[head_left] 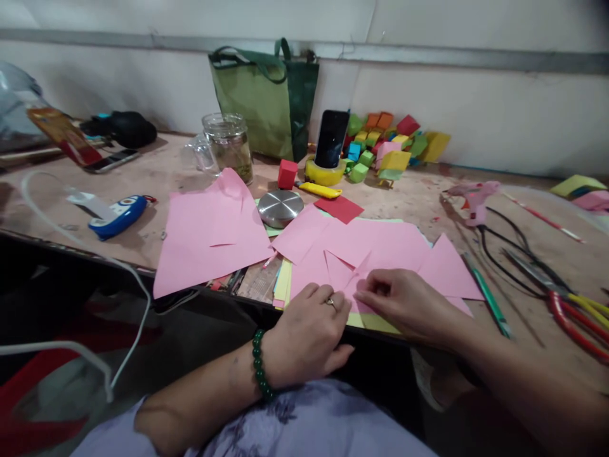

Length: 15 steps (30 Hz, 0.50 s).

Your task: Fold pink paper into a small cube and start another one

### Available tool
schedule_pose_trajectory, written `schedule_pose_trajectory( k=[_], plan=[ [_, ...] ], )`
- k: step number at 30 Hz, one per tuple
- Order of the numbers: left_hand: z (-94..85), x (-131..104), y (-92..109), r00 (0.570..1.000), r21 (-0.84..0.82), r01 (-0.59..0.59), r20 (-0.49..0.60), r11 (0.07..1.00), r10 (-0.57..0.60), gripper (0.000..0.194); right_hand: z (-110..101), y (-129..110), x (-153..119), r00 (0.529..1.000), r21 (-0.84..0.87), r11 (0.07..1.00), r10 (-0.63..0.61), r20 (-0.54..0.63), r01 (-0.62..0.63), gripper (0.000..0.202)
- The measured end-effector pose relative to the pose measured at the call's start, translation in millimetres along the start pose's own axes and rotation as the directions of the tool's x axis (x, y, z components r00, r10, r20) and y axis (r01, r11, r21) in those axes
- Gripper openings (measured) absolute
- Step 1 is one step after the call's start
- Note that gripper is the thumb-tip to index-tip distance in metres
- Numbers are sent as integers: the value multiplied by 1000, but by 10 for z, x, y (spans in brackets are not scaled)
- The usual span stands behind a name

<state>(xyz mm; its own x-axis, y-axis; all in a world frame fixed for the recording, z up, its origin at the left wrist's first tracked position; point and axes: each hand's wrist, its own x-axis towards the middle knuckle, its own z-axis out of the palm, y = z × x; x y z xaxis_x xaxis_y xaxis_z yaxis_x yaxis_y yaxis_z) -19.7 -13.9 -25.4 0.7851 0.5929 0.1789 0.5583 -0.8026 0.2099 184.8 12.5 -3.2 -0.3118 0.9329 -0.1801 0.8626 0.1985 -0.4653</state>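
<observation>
My left hand (pixel 304 333) has a ring and a green bead bracelet on it. Its fingers are curled and closed at the near edge of a small folded piece of pink paper (pixel 341 273). On the other side of that piece, my right hand (pixel 409 304) is closed, thumb and forefinger pinched at the paper. The fingers hide how much of it they grip. Under both hands lies a stack of coloured sheets, with pink paper (pixel 385 238) on top and yellow edges (pixel 284 279) showing. A larger pink sheet (pixel 200 247) overhangs the table edge at left.
A round metal disc (pixel 280 208), yellow cutter (pixel 321 190) and red paper cube (pixel 287 174) sit behind the paper. At right are a green pen-like tool (pixel 492 304), scissors (pixel 566 317) and a glue gun (pixel 476 200). A glass mug (pixel 228 149) and phone (pixel 332 139) stand farther back.
</observation>
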Motion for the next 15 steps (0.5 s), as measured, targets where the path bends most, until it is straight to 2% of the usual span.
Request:
schedule_pose_trajectory(
  k=[4, 9, 13, 15],
  plan=[
    [20, -55, -6, 999, -60, 40, -2, 997, -40, 47, -52, 101, 90, 996, -54, 998, 14, 84, -9, 30],
    [15, -59, -33, 998, -117, 70, 4, 991, -70, 47, -172, 311, -78, 990, -44, 995, 96, 103, -92, 30],
    [14, -56, -41, 998, -155, 68, -5, 986, -69, 46, -282, 326, -264, 985, -71, 984, 166, 45, -163, 32],
    [18, -54, -37, 997, -152, 59, -31, 987, -64, 45, -294, 236, -307, 990, -77, 987, 139, -9, -140, 32]
  ],
)
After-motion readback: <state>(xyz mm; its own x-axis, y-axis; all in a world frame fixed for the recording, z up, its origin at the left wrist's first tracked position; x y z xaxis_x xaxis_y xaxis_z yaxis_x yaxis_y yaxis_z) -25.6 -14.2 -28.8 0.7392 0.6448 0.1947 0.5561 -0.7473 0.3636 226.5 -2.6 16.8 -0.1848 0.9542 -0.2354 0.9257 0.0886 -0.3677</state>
